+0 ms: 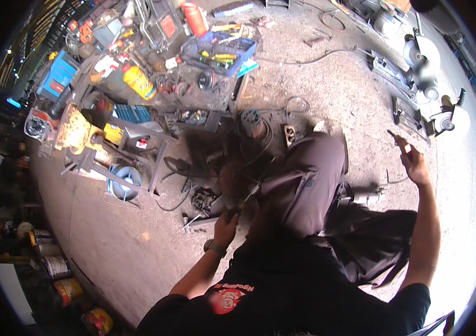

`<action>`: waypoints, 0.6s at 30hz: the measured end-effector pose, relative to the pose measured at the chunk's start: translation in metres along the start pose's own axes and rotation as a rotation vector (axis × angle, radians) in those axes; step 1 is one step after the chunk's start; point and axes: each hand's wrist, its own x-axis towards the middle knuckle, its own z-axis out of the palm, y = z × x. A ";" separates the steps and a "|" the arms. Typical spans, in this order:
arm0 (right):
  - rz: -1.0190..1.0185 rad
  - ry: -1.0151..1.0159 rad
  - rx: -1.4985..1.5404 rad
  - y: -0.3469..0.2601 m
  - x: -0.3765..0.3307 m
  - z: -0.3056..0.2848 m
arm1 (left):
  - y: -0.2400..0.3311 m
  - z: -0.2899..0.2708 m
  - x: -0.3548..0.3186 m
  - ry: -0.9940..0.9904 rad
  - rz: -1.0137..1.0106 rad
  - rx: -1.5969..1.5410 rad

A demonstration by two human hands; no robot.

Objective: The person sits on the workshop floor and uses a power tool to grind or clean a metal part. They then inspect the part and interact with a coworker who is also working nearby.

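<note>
My left hand [226, 228] is closed round the handle of a screwdriver [250, 194], whose slim metal shaft points up and right. Its tip lies by a dark, round machine part [234, 175] in shadow beside my bent knee; whether they touch I cannot tell. Out to the right, my right hand [415, 166] is raised over the floor, its fingers closed on a small dark slim tool [398, 138]. Just beyond the round part stands a dark cylindrical motor-like body [252, 126]. A greasy dark part [202, 200] sits left of the screwdriver.
A cluttered workbench [190, 106] at the upper left carries a yellow bottle [139, 82] and a blue tool crate [220, 53]. Under it is a metal frame with a blue-rimmed wheel [125, 182]. Cut-off saws [415, 53] stand at the right. Cables cross the concrete floor [327, 73].
</note>
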 end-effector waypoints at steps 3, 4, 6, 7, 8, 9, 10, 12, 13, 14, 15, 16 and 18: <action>0.022 -0.006 0.008 0.015 -0.010 -0.012 | 0.063 0.028 0.053 0.238 0.341 0.124; 0.076 -0.032 -0.006 0.016 -0.016 -0.019 | 0.077 0.031 0.075 0.262 0.401 0.095; 0.060 0.040 0.053 0.040 -0.029 -0.019 | 0.102 0.039 0.128 0.304 0.531 0.034; 0.042 0.076 0.081 0.056 -0.034 -0.018 | 0.117 0.043 0.155 0.344 0.500 -0.056; 0.076 0.080 0.126 0.064 -0.039 -0.017 | 0.134 0.047 0.180 0.382 0.465 -0.146; 0.117 0.089 0.167 0.074 -0.046 -0.017 | 0.172 0.053 0.196 0.353 0.411 -0.296; 0.205 0.053 0.234 0.068 -0.048 -0.019 | 0.186 0.054 0.229 0.391 0.482 -0.465; 0.288 0.031 0.208 0.064 -0.050 -0.020 | 0.224 0.048 0.288 0.364 0.511 -0.633; 0.301 0.031 0.214 0.070 -0.051 -0.020 | 0.237 0.044 0.324 0.435 0.535 -0.651; 0.289 0.055 0.206 0.076 -0.058 -0.019 | 0.253 0.044 0.360 0.465 0.470 -0.783; 0.260 0.067 0.202 0.082 -0.058 -0.018 | 0.256 0.026 0.407 0.594 0.467 -0.652; 0.330 0.089 0.234 0.077 -0.068 -0.023 | 0.274 0.040 0.435 0.700 0.451 -0.562; 0.412 0.142 0.187 0.069 -0.079 -0.027 | 0.305 0.056 0.485 0.906 0.398 -0.341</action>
